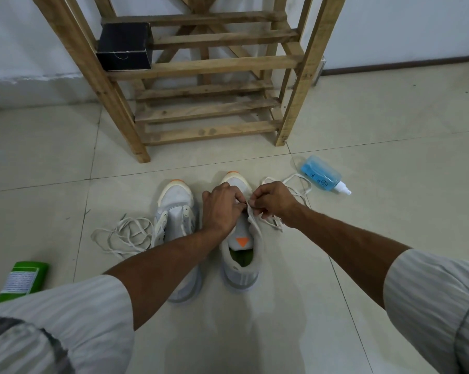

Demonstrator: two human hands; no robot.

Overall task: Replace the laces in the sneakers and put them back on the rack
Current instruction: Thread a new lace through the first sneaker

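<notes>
A green bottle [23, 280] is lying at the left edge, loose laces [122, 234] beside the left sneaker [175, 211], and the right sneaker's [240, 255] lace [255, 215] is being pinched by the left hand [221, 209] and right hand [272, 199], open tiled floor [390, 211] separating them from the rack [201, 66].

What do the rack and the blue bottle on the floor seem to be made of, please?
The rack looks like unfinished wood: raw pale slats with visible grain and knots. The blue bottle looks like clear plastic: blue liquid shows through it, and it has a white spray nozzle.
</notes>
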